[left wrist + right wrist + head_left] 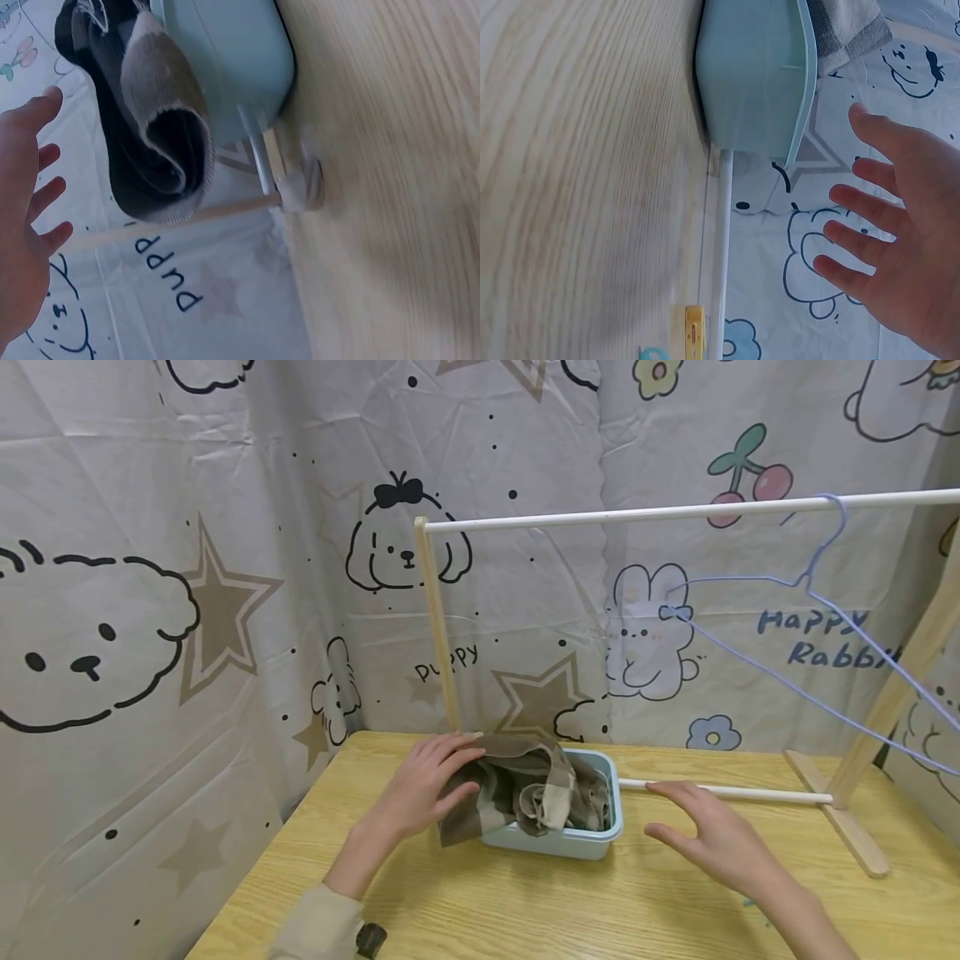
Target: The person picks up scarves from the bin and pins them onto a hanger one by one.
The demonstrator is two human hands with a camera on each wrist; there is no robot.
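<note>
A light blue plastic bin (551,843) stands on the wooden table, with a crumpled brown and beige checked cloth (491,808) heaped in it and draping over its left side. My left hand (420,785) hovers beside the cloth's left end. In the left wrist view its fingers are spread and a gap parts them from the cloth (161,75). To the right of the bin, my right hand (723,843) is in the air, holding nothing. The right wrist view shows its fingers apart, clear of the bin wall (754,75).
Behind the bin rises a rack with wooden posts (435,610) and a white top rod (600,517). A lavender hanger (750,579) hangs on it at right. A lower white rod (727,792) runs behind the bin. A small yellow object (694,331) lies on the table.
</note>
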